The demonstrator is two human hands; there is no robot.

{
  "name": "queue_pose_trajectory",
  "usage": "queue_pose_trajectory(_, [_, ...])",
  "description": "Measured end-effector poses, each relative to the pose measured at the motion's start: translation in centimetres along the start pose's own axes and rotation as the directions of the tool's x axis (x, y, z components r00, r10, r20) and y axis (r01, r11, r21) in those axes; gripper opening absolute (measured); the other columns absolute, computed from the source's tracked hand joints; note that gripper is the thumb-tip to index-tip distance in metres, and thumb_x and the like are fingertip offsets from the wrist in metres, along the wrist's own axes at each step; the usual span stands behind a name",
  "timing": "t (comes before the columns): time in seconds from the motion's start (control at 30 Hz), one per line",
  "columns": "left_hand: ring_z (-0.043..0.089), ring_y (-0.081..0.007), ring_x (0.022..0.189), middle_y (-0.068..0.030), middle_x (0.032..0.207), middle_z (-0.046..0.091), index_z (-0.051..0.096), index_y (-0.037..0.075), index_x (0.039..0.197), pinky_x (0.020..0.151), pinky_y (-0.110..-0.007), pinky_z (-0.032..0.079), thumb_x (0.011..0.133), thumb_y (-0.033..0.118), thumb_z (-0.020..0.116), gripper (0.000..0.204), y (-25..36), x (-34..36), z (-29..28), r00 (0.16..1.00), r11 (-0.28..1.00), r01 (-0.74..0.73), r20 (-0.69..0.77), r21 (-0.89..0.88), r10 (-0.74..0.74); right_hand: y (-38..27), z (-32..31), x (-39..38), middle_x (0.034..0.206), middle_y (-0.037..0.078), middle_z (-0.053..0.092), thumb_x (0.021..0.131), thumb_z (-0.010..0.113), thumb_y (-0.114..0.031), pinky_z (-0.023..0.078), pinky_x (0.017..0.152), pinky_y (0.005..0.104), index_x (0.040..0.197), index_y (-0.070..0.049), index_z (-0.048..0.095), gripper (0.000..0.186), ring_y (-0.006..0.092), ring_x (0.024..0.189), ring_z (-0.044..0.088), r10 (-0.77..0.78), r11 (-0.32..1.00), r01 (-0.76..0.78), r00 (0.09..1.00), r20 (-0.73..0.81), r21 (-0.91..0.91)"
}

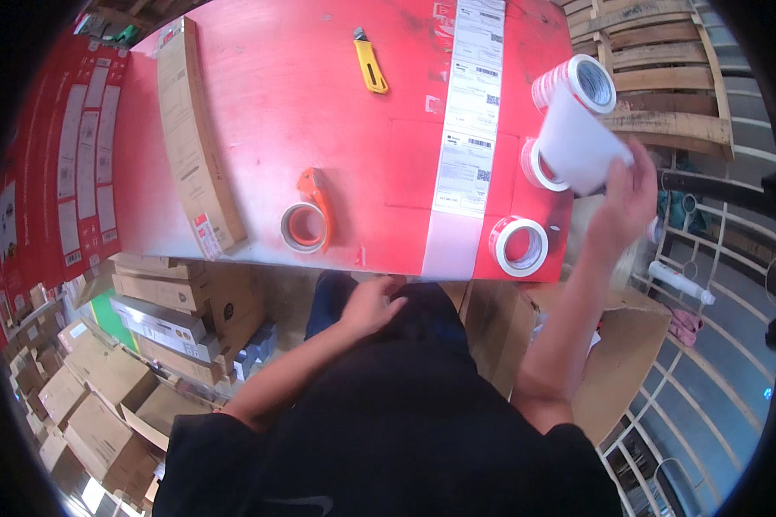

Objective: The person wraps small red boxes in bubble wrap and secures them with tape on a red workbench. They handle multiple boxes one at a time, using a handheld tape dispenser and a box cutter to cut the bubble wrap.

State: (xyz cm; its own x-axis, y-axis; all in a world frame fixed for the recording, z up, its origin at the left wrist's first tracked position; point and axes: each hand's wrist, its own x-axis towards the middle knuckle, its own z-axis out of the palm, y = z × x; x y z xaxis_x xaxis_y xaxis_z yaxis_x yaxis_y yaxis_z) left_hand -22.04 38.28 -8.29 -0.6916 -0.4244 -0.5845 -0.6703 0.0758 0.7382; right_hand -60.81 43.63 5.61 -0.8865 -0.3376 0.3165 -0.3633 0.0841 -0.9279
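Right hand (622,200), right of frame: grip pinched on white sheet (578,142), blurred, near tape rolls (549,88). Left hand (371,307), centre, by counter (267,112) edge; cannot tell whether grip holds anything. Label strip (468,112) already laid out, upper right; sheet not set down; cutter (372,65) untouched. Amount left unclear.

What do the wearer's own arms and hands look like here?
Both the left hand and right hand are ungloved, and the forearms are bare, with no watch or bracelet visible. Plain black short sleeves end near the elbows. Blur hides finer detail on the right hand.
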Motion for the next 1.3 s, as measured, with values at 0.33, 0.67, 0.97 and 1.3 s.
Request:
queue_pose_trajectory(0.33, [0.069,-0.0326,0.101,-0.0199,0.107,0.071,0.068,-0.003,0.127,0.091,-0.042,0.053,0.11,0.026,0.06,0.034,-6.0,-2.9,-24.8,0.442,0.941,0.121,-0.866,0.315,0.233,0.4,-10.5,-3.9,0.142,0.016,0.064,0.112,0.055,-0.015,0.054,0.106,0.0427,0.155,-0.002,0.05,0.045,0.0264,0.126,0.066,0.404,0.893,-0.349,0.9,-0.161,0.285])
queue_pose_trajectory(0.67, [0.049,-0.0481,0.142,-0.0318,0.157,0.048,0.03,0.0,0.168,0.122,-0.05,0.04,0.083,0.036,0.087,0.108,-13.5,-1.7,-30.6,0.574,0.809,0.338,-0.787,0.48,0.227,-1.8,-9.5,-4.0,0.15,0.019,0.06,0.112,0.049,-0.009,0.052,0.114,0.0463,0.157,-0.001,0.046,0.046,0.0302,0.138,0.061,0.391,0.91,-0.35,0.902,-0.18,0.225])
queue_pose_trajectory(0.97, [0.046,-0.0452,0.148,-0.0258,0.163,0.047,0.033,0.004,0.169,0.123,-0.052,0.039,0.091,0.046,0.08,0.1,-23.1,-7.6,-33.7,0.456,0.734,0.532,-0.873,0.423,0.173,-2.9,-6.9,-3.5,0.152,0.021,0.057,0.11,0.047,-0.006,0.051,0.114,0.0494,0.162,-0.002,0.041,0.052,0.0318,0.138,0.06,0.356,0.924,-0.323,0.922,-0.153,0.207])
queue_pose_trajectory(1.3, [0.05,-0.0459,0.145,-0.0265,0.16,0.049,0.032,0.006,0.169,0.121,-0.053,0.042,0.084,0.05,0.085,0.109,-23.1,-7.5,-33.7,0.443,0.696,0.594,-0.886,0.403,0.136,-3.8,3.2,-4.8,0.148,0.023,0.057,0.111,0.046,-0.008,0.054,0.107,0.0477,0.16,-0.003,0.043,0.049,0.0315,0.131,0.063,0.318,0.934,-0.299,0.946,-0.07,0.196])
